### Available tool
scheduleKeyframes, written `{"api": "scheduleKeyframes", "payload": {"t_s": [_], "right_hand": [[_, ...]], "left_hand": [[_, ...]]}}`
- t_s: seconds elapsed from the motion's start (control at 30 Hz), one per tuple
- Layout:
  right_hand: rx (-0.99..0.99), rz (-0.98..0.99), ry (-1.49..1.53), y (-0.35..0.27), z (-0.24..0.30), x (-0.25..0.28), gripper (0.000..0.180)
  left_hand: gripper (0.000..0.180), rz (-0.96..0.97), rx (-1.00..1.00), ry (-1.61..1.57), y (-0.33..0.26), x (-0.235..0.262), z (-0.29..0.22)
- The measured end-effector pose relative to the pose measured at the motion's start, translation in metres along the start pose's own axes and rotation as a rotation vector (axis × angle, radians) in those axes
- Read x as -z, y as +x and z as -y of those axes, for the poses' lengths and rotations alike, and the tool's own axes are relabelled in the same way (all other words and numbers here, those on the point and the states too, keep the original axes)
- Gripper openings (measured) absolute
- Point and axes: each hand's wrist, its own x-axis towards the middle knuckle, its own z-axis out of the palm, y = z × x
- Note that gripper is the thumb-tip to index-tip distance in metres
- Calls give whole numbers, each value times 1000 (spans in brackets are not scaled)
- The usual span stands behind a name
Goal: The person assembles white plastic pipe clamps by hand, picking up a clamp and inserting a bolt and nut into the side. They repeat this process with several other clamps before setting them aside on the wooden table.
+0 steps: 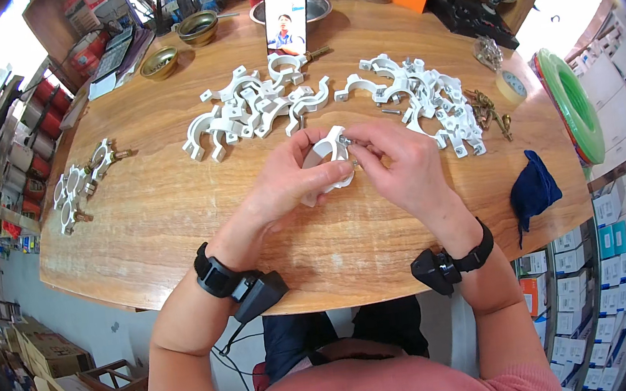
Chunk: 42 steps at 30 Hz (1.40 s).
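Hands are meeting over the middle of the wooden table (176, 211), and we are seeing both of them closed on one white plastic pipe clamp (330, 153) held just above the tabletop. The left hand (292, 178) is wrapping its fingers around the curved body of the clamp from below and from the left, while the right hand (394, 159) is pinching at the clamp's upper ear with thumb and forefinger; something small and metallic is showing there, but we are not able to tell exactly what it is. Both wrists are wearing black bands with small black devices hanging toward the table edge. Beyond the hands, a heap of loose white clamp halves (253, 106) is lying to the left of centre, and a second heap with screws already in them (425, 98) is lying to the right, near the right hand. Well apart, at the left edge of the table, a row of assembled clamps (80, 187) is resting. A phone (286, 17) is standing upright at the far side, a blue cloth pouch (532, 190) is sitting at the right, and brass bowls (159, 62) are sitting at the far left.
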Motion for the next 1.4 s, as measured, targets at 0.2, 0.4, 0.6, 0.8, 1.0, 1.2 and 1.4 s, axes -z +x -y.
{"api": "scheduleKeyframes", "payload": {"t_s": [0.2, 0.4, 0.6, 0.8, 1.0, 1.2, 1.4], "right_hand": [[-44, 91, 5, 5, -1, 8, 10], [14, 122, -30, 5, -9, 9, 11], [41, 126, -60, 6, -4, 12, 10], [32, 132, -75, 1, -8, 10, 12], [75, 139, -103, 7, -13, 7, 14], [93, 92, -86, 5, -18, 3, 12], [-3, 102, -55, 2, -7, 4, 14]], "left_hand": [[48, 12, 29, 36, 3, -1, 0], [49, 54, 44, -24, 7, 0, 5], [49, -35, 51, -28, 1, -4, 3], [51, -13, -3, 17, 4, -2, 9], [53, -33, -61, 106, 8, 4, 6], [55, -39, -92, 100, 9, 3, 6], [54, -91, -107, 81, 7, 3, 4]]}}
